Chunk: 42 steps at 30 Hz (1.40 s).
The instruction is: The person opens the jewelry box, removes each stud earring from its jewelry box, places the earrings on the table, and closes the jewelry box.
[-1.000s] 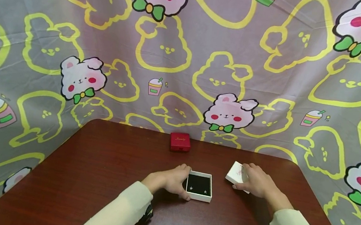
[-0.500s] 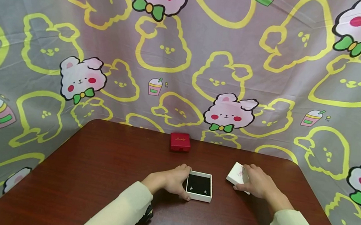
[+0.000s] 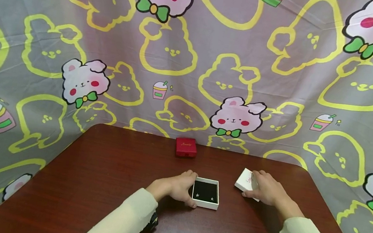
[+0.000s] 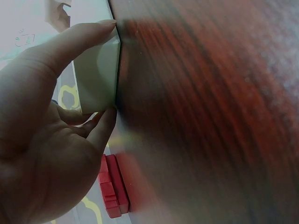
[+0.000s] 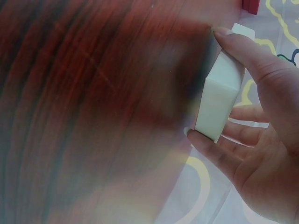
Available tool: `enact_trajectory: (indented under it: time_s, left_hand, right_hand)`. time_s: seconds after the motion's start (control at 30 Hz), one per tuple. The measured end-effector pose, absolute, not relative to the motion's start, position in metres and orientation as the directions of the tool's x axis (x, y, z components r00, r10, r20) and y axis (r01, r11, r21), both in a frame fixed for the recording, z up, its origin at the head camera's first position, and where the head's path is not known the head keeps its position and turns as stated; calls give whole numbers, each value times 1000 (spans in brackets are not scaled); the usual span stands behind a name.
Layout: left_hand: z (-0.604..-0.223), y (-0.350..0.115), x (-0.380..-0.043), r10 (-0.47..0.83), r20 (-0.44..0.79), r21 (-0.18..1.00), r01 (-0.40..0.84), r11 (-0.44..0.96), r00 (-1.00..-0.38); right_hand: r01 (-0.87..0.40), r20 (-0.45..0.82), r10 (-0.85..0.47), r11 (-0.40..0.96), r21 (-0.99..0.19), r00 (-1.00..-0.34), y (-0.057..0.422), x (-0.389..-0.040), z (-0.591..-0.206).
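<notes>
An uncovered white jewelry box point(image 3: 205, 204) sits on the table with a black pad point(image 3: 206, 191) inside, and two small silvery star-shaped earrings point(image 3: 197, 195) show on the pad. My left hand point(image 3: 180, 187) grips its left side, thumb at the near corner and fingers at the far one; the left wrist view shows the box's white wall point(image 4: 96, 74) between them. To the right, my right hand point(image 3: 266, 188) holds a white box lid point(image 3: 244, 180) with pink lettering, low over the table and turned at an angle. In the right wrist view, thumb and fingers span the lid's edge point(image 5: 217, 100).
A small red box point(image 3: 186, 147) with gold lettering stands shut near the table's back edge. Behind the dark reddish-brown wooden table point(image 3: 115, 154) hangs a grey cloth point(image 3: 180, 53) printed with cartoon rabbits and yellow outlines, which also runs along both sides.
My right hand has shifted very slightly to the right with the lid. The left hand and the open box have stayed in place.
</notes>
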<state>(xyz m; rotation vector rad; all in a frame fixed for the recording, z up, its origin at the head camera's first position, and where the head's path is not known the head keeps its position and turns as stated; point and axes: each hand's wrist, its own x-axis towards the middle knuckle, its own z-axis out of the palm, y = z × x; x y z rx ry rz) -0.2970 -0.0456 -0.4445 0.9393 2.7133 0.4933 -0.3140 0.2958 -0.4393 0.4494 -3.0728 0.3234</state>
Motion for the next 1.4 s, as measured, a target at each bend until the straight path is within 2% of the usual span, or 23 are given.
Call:
enact_trajectory:
  time_s: [1.4]
  left_hand:
    - [-443,-45,-297,635,-107,384,557,736,-765]
  right_hand:
    - [-260,42,-257,946,-194,-966,308,-311,-437]
